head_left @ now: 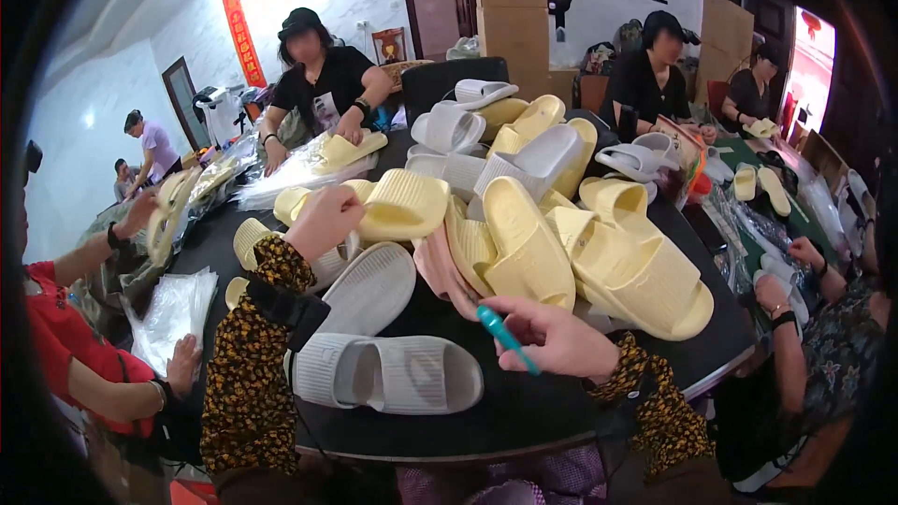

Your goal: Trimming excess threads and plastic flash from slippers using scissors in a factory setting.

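Observation:
My left hand reaches forward and grips the edge of a yellow ribbed slipper lying in the pile on the black table. My right hand hovers low over the table, closed around a thin teal tool that points up and to the left. Between my forearms lies a grey slide slipper, and a second grey one rests sole-up beside my left wrist. A heap of yellow slippers sits just beyond my right hand.
More white and yellow slippers are piled at the table's middle and far side. Other people work around the table, some bagging slippers in clear plastic. A stack of plastic bags lies at the left. Cardboard boxes stand behind.

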A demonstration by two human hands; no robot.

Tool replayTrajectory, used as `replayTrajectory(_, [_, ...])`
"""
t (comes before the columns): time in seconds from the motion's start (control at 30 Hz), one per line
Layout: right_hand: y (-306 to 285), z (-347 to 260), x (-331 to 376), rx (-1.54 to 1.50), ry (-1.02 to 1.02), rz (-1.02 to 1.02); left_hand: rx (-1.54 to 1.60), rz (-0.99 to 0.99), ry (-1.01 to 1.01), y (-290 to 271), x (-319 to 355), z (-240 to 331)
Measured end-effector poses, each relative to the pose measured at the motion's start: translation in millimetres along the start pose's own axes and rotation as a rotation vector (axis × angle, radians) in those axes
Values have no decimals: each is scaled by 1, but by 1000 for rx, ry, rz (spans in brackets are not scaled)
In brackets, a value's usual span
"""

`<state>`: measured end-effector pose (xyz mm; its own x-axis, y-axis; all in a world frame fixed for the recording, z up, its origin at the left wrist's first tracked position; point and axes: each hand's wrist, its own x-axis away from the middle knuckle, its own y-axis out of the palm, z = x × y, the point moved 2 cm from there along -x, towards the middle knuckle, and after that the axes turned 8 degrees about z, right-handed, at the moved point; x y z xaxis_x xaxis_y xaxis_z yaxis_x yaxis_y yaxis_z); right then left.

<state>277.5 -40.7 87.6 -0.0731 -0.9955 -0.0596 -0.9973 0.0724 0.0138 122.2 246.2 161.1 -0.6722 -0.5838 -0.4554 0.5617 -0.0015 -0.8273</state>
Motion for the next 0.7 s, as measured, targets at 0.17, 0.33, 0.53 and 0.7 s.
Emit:
replayTrajectory(0.17, [1,-10,31,-105,-47,-5,272,42,225,-16,30,94])
replayTrajectory(0.33, [-1,2,78,-416,-54,-119,403,-40,160,-13,102,149])
replayTrajectory(0.53, [27,40,81,-649,-67,-280,636,43,-175,0,163,134])
replayTrajectory(0.7, [58,57,71,-760,132,-242,963,165,-400,12,190,115])
